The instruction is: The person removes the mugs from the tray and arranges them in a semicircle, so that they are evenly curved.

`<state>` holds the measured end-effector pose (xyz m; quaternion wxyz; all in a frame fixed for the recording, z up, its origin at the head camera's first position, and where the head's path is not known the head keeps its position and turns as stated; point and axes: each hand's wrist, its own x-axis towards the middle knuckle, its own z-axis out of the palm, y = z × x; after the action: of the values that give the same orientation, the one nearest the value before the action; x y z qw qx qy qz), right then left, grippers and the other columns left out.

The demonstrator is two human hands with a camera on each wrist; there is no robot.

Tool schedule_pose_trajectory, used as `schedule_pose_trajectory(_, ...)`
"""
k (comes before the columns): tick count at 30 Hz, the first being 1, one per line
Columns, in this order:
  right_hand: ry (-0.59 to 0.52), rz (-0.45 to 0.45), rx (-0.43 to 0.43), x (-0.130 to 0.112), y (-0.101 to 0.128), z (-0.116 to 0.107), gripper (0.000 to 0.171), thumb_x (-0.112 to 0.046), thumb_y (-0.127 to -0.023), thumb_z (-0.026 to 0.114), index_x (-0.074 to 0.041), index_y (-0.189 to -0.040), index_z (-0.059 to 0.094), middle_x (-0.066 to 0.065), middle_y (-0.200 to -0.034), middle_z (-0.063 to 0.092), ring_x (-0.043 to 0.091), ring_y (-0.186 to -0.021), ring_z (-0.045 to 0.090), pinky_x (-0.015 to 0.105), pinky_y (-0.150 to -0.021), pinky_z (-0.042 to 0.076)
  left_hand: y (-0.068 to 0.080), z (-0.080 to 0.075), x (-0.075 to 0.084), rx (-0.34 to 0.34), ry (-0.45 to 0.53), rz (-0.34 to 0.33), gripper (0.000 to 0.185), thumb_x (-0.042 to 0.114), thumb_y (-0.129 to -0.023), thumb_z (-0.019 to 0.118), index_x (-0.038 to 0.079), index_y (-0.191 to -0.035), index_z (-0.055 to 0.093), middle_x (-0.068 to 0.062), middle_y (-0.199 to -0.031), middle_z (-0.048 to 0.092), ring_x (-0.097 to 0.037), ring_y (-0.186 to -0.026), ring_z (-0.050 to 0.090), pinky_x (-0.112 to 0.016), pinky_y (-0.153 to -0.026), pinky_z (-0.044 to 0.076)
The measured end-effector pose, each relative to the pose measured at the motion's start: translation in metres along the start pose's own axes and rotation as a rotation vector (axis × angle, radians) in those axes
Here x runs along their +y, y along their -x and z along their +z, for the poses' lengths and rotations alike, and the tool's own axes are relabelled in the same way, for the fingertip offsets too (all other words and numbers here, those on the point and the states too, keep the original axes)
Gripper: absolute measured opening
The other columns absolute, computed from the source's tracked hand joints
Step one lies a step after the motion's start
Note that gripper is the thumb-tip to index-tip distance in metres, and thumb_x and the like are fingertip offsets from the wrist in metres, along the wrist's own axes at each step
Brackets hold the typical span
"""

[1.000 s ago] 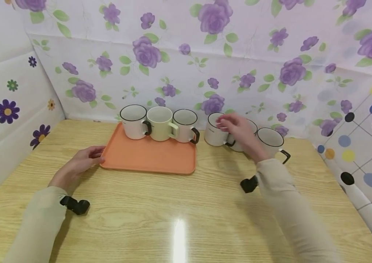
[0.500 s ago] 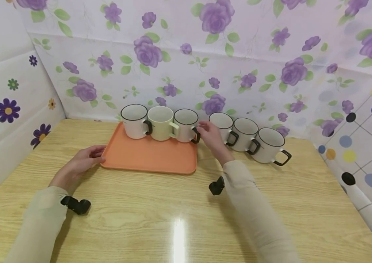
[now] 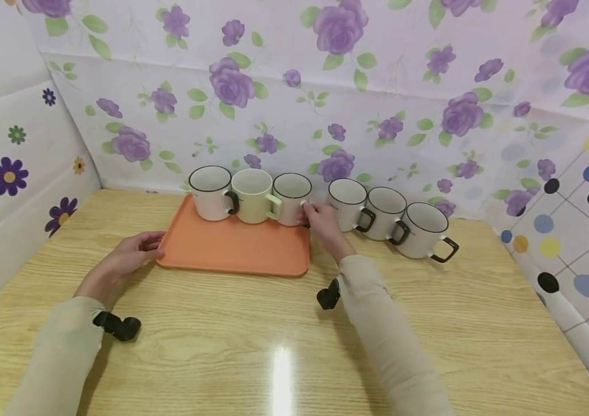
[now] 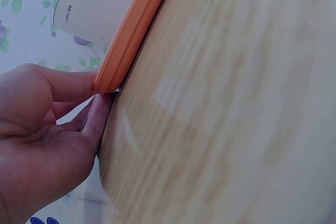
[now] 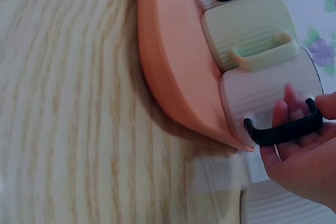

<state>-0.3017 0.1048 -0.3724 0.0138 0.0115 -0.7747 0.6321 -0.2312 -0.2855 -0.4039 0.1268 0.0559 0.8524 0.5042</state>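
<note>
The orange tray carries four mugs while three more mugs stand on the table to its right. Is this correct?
Not quite: the orange tray carries three mugs, not four, as the head view shows. Three more mugs do stand on the table to its right.

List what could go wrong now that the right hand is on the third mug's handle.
1. The right hand has fingers through the black handle of the white mug, which sits at the orange tray's right edge; a tilt could tip it off the rim.
2. That mug presses against the pale green mug; pulling it may drag or knock the neighbour.
3. The left hand only touches the tray's corner, so the tray may slide.
</note>
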Motion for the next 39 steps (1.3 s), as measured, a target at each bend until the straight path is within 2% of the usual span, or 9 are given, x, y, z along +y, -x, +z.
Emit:
schedule_pose_trajectory(2,-0.002,0.012,0.005,-0.001,0.000,0.001,0.033,-0.013,-0.103,0.047,0.015,-0.099,0.064,0.011,-0.081,0.062,0.016,-0.074,0.057,0.042,-0.085,0.048,0.000,0.000,-0.001,0.003,0.002,0.000,0.063,0.016,-0.102,0.052,-0.010,-0.149,0.020,-0.033,-0.144,0.029,-0.043,-0.128,0.033,-0.021,-0.083,0.042)
schedule_pose_trajectory(5,-0.012,0.023,0.025,-0.001,0.001,0.002,0.031,-0.011,-0.103,0.046,0.014,-0.096,0.062,0.009,-0.079,0.055,0.015,-0.072,0.049,0.040,-0.081,0.045,0.000,0.000,-0.002,0.006,0.003,0.003,0.063,0.016,-0.102,0.052,-0.011,-0.149,0.020,-0.033,-0.143,0.030,-0.043,-0.128,0.033,-0.019,-0.081,0.042)
schedule_pose_trajectory(11,-0.182,0.010,0.118,0.003,0.002,0.003,0.027,-0.005,-0.102,0.046,0.013,-0.086,0.060,0.012,-0.079,0.054,0.017,-0.071,0.046,0.034,-0.074,0.039,-0.001,0.005,0.002,0.012,0.025,-0.004,0.061,0.012,-0.101,0.053,-0.011,-0.148,0.022,-0.032,-0.142,0.033,-0.041,-0.128,0.034,-0.016,-0.081,0.041)
schedule_pose_trajectory(17,-0.327,-0.017,0.173,0.005,0.003,0.000,0.029,-0.001,-0.100,0.046,0.003,-0.073,0.055,0.010,-0.073,0.052,0.019,-0.067,0.043,0.036,-0.073,0.037,-0.001,0.006,0.003,0.019,0.023,-0.012,0.060,0.010,-0.101,0.052,-0.012,-0.147,0.022,-0.033,-0.141,0.034,-0.041,-0.127,0.035,-0.015,-0.080,0.041)
schedule_pose_trajectory(21,-0.324,-0.055,0.159,0.001,0.005,-0.006,0.028,0.000,-0.099,0.047,0.002,-0.072,0.054,0.008,-0.069,0.050,0.018,-0.065,0.042,0.032,-0.070,0.036,0.000,0.004,0.001,0.023,0.021,-0.017,0.060,0.011,-0.101,0.052,-0.012,-0.148,0.022,-0.033,-0.143,0.032,-0.041,-0.128,0.034,-0.016,-0.081,0.041)
schedule_pose_trajectory(25,-0.309,-0.077,0.125,-0.006,0.012,-0.016,0.030,-0.003,-0.100,0.048,0.004,-0.071,0.051,0.009,-0.070,0.048,0.018,-0.066,0.041,0.030,-0.069,0.035,0.001,0.002,-0.001,0.022,0.008,-0.027,0.062,0.013,-0.101,0.053,-0.011,-0.148,0.021,-0.033,-0.144,0.030,-0.042,-0.129,0.033,-0.023,-0.086,0.041)
schedule_pose_trajectory(31,-0.272,-0.095,0.075,-0.016,0.030,-0.035,0.025,-0.005,-0.100,0.049,0.008,-0.079,0.056,0.009,-0.072,0.050,0.016,-0.071,0.044,0.029,-0.073,0.038,0.001,0.002,0.000,0.022,0.013,-0.031,0.063,0.013,-0.101,0.053,-0.011,-0.149,0.020,-0.033,-0.146,0.029,-0.043,-0.130,0.032,-0.029,-0.090,0.040)
schedule_pose_trajectory(34,-0.301,-0.113,0.058,-0.019,0.040,-0.049,0.024,-0.002,-0.099,0.049,0.006,-0.079,0.059,0.007,-0.073,0.054,0.014,-0.068,0.045,0.028,-0.071,0.039,0.000,0.002,0.000,0.022,0.020,-0.030,0.063,0.014,-0.101,0.053,-0.011,-0.149,0.020,-0.033,-0.146,0.029,-0.042,-0.130,0.032,-0.028,-0.090,0.040)
schedule_pose_trajectory(39,-0.421,-0.120,-0.021,-0.025,0.057,-0.076,0.029,0.002,-0.100,0.045,-0.004,-0.075,0.059,0.004,-0.075,0.054,0.014,-0.069,0.041,0.026,-0.071,0.038,-0.001,0.002,0.000,0.023,0.028,-0.030,0.063,0.013,-0.101,0.053,-0.010,-0.149,0.021,-0.033,-0.146,0.029,-0.042,-0.130,0.032,-0.027,-0.090,0.040)
